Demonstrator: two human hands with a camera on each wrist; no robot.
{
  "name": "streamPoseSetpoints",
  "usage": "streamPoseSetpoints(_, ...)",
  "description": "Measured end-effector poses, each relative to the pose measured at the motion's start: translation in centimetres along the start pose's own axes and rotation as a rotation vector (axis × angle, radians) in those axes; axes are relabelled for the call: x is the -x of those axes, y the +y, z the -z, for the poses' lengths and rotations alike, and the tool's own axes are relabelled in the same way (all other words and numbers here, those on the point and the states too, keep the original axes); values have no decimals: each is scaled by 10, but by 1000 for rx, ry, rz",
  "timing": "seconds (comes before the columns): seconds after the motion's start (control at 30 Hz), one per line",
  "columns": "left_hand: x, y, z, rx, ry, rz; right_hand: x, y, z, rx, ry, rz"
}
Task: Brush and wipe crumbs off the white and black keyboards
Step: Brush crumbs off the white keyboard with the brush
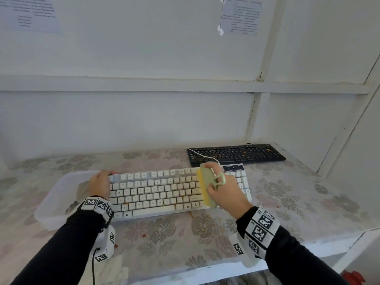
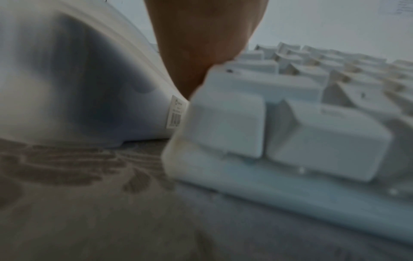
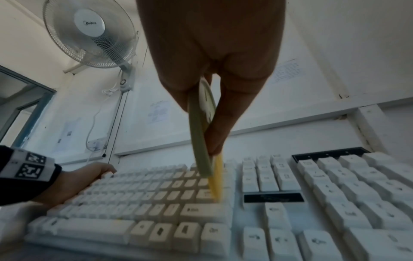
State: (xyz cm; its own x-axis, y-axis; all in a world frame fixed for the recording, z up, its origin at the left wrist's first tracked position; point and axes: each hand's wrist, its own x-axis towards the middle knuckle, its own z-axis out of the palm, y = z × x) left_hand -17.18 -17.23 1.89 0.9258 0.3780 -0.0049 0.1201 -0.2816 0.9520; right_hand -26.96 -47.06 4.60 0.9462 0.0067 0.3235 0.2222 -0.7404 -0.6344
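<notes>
On the floral cloth (image 1: 164,233) the white keyboard (image 1: 156,190) is laid crosswise near the front edge, with a strip of bare cloth left between it and that edge. Its left end is gripped by the left hand (image 1: 100,183), whose fingers are curled over the far corner; a clear tub (image 1: 51,212) is set just beside that end, touching or nearly touching it. A green brush (image 1: 207,186) with yellow bristles (image 3: 215,181) is pinched in the right hand (image 1: 224,192), thumb on one face and fingers on the other, and the bristles are pressed onto the keys between the letter block and the arrow cluster. The black keyboard (image 1: 236,154) is seen behind, close to the wall at the right rear, specked with orange crumbs, and a white cable (image 1: 205,156) is draped over its left part. Open cloth is left to the right of both keyboards, up to the table's right edge. A few crumbs (image 1: 191,213) are scattered by the white keyboard's front edge.
</notes>
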Motion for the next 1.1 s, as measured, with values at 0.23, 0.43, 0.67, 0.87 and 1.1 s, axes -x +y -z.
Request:
streamPoseSetpoints(0.23,-12,-9,-3,42,19,19,2,7,-20,-62,4,86)
streamPoseSetpoints(0.43,-23,-17,-5,89,27,45,-2,-4,-6,-76,-57,-82)
streamPoseSetpoints(0.67,-6,-8,-7,192,51,18,-16,-27,-32,-138,45,150)
streamPoseSetpoints(0.87,-9,-9,-7,219,31,70,-5,-22,-34,-130,-152,-29)
streamPoseSetpoints(1.1,-1,-3,-3,227,31,62,-23,-31,-26,-152,60,95)
